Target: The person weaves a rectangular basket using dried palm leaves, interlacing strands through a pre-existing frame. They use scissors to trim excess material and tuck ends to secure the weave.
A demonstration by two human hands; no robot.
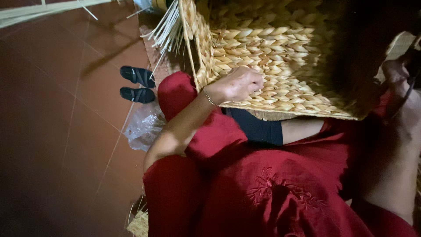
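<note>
Weaving well along: basket (272, 57) on lap, walls plaited, loose strands (169, 28) at one edge unwoven. Left hand (237, 84) on basket wall, fingers curled, pressing weave. Right hand (401, 83) blurred at far side, grip unclear. Sandals (137, 83) on floor (57, 131).

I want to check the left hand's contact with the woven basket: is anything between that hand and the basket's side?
Nothing visible. The left hand rests directly on the braided side of the woven basket, fingers curled against the weave. The right hand is blurred at the basket's far edge; its contact cannot be told.
</note>
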